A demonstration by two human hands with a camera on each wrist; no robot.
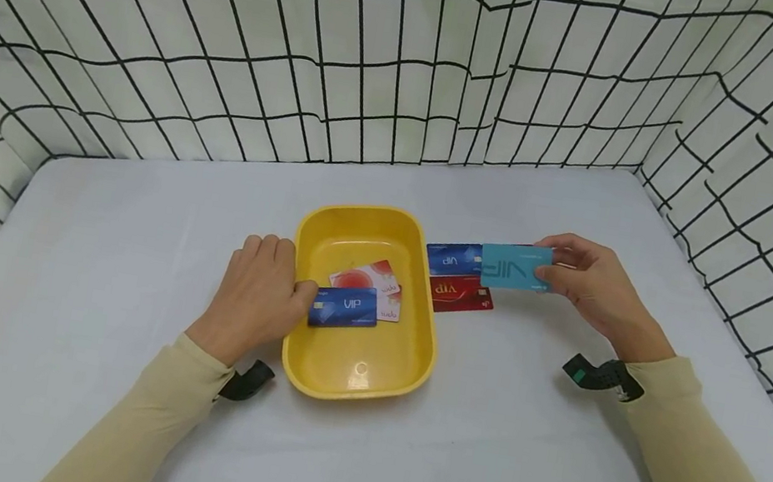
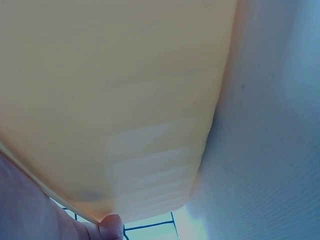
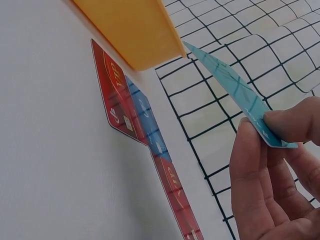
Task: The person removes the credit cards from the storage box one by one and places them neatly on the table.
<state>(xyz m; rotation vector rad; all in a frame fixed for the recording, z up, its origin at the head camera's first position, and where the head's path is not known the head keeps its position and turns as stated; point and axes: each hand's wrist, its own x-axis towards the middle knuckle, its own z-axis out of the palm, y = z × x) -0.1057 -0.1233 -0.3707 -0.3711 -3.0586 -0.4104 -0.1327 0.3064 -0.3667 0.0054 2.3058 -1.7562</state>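
My right hand (image 1: 588,285) pinches a teal VIP card (image 1: 510,266) by its right end, between thumb and fingers. In the right wrist view the teal card (image 3: 232,85) is held up off the table, tilted. Beneath it lie a blue VIP card (image 1: 452,260), a red VIP card (image 1: 457,293) and another red card (image 3: 175,192), mostly hidden from the head view. My left hand (image 1: 255,296) grips the left rim of a yellow plastic tray (image 1: 351,366), thumb over the edge. Inside it, a blue VIP card (image 1: 345,308) overlaps white-and-red cards (image 1: 388,300).
A white cloth (image 1: 123,275) covers the table under everything. Black wire grid (image 1: 357,42) over white sheeting walls in the back and both sides. Dark wrist straps (image 1: 604,375) sit on both wrists.
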